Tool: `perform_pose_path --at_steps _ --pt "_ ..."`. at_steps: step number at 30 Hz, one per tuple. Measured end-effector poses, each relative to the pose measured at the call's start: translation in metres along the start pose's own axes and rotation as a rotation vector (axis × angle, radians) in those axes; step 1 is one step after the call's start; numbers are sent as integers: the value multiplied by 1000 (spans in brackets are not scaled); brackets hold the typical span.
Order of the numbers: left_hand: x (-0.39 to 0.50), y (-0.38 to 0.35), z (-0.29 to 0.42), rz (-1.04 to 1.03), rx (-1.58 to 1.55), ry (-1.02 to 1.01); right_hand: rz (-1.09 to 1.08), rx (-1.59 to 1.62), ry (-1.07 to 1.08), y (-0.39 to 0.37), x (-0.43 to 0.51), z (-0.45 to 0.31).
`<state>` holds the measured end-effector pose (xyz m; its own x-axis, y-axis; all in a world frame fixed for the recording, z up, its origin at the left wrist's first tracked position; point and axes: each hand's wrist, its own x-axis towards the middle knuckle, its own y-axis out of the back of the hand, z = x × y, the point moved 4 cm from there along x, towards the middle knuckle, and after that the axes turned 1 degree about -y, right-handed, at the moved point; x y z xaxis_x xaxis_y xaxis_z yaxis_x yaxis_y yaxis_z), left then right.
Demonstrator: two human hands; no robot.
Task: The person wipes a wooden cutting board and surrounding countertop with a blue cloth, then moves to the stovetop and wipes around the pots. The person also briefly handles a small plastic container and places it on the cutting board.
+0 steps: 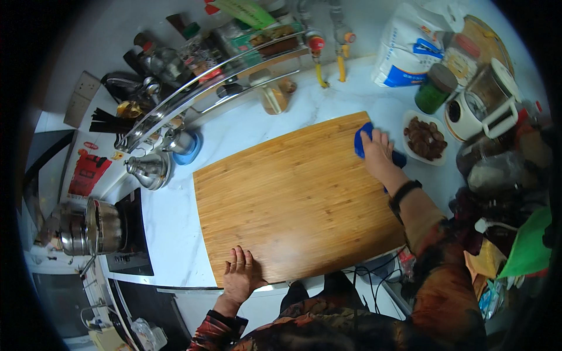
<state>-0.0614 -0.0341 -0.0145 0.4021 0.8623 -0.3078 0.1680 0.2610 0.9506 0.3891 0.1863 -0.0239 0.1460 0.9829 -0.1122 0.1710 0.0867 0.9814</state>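
Observation:
A large bamboo cutting board [290, 193] lies on the white marbled countertop [171, 228]. My right hand [378, 153] presses a blue cloth [364, 136] at the board's far right corner; part of the cloth hangs past the board's edge onto the counter. At the near left corner, my left hand [239, 276] rests flat on the board with its fingers apart and nothing in it. Just right of the cloth stands a white dish [408, 151] of brown, dried-looking pieces [425, 138].
Behind the board runs a metal rack [210, 72] with bottles and jars. A glass jar [268, 92] stands below it. To the right are a blender [480, 101], a green jar [435, 89] and a white bag [408, 48]. A steel pot [103, 223] sits on the stove at left.

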Motion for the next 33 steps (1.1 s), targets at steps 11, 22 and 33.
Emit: perform_pose_path --at_steps 11,22,33 --pt "-3 -2 -1 2 -71 35 -320 215 542 -27 -32 -170" --pt "-5 -1 -1 43 -60 64 -142 -9 -405 10 71 -76" --pt "-7 -4 -1 6 -104 100 -160 128 119 -50 32 -355"
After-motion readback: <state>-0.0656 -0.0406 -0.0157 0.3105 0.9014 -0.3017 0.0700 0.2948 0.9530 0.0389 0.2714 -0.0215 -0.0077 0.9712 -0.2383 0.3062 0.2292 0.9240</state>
